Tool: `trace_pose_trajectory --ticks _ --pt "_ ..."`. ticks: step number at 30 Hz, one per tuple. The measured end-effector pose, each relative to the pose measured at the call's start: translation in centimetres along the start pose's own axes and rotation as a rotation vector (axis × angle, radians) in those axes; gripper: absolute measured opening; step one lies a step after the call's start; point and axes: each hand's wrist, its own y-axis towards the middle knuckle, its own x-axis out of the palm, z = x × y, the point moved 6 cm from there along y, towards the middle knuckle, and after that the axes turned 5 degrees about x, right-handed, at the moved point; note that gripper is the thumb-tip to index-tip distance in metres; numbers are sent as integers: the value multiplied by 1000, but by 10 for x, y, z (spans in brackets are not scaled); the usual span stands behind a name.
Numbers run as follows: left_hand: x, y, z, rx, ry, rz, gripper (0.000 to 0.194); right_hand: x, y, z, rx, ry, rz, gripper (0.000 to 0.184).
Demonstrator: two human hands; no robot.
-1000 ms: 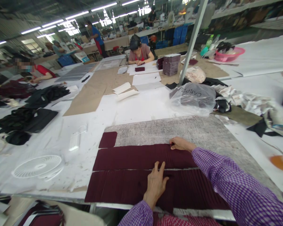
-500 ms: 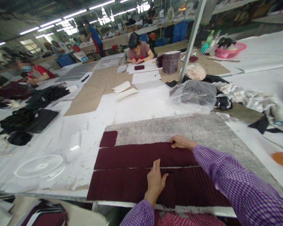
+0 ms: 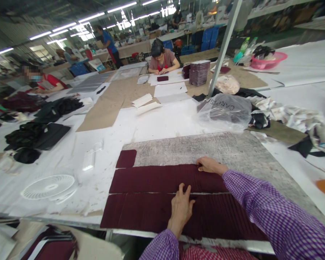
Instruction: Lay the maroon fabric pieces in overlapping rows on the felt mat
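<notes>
Two long rows of overlapping maroon fabric pieces lie on a grey board [image 3: 178, 148]. My left hand [image 3: 182, 208] rests flat, fingers apart, across the near row [image 3: 141, 213], its fingertips at the gap to the far row [image 3: 151, 178]. My right hand [image 3: 209, 165] presses on the top right edge of the far row, fingers curled on the fabric. Whether it pinches a piece I cannot tell. One single maroon piece [image 3: 126, 158] lies apart at the board's upper left corner.
A white fan guard [image 3: 47, 187] lies left on the white table. A plastic bag [image 3: 224, 110] of pieces, a metal post [image 3: 223, 45] and fabric scraps [image 3: 287, 115] stand behind the board. Black fabric [image 3: 35, 135] is piled far left. Other people work at farther tables.
My left hand has shifted slightly along the near row, fingers spreading again at the gap. My right hand stays on the far row's top edge. The view has drifted a little.
</notes>
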Motion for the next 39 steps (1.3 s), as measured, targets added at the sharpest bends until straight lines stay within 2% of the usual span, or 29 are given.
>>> trace_pose_trajectory --ticks 5,9,13,17,23,29,35,39 --pt "0 0 -1 -8 -5 7 57 -5 -13 -8 -23 -36 135 29" --pt "0 0 -1 -8 -4 9 57 -15 -18 -19 -140 -66 196 37" --pt "1 0 -1 -6 1 5 56 -21 -13 -31 -298 -120 158 39" --pt "1 0 -1 0 -1 4 56 -19 0 -36 -349 -191 87 34" --pt "0 0 -1 4 -7 3 56 -14 16 -37 -335 -264 14 20" --pt "1 0 -2 4 -16 4 56 -10 11 -33 -314 -266 3 19" --pt "2 1 -2 0 -12 5 55 -12 -1 -9 -196 -178 80 30" --pt "2 1 -2 -1 -6 1 55 -14 -4 10 -187 -86 49 32"
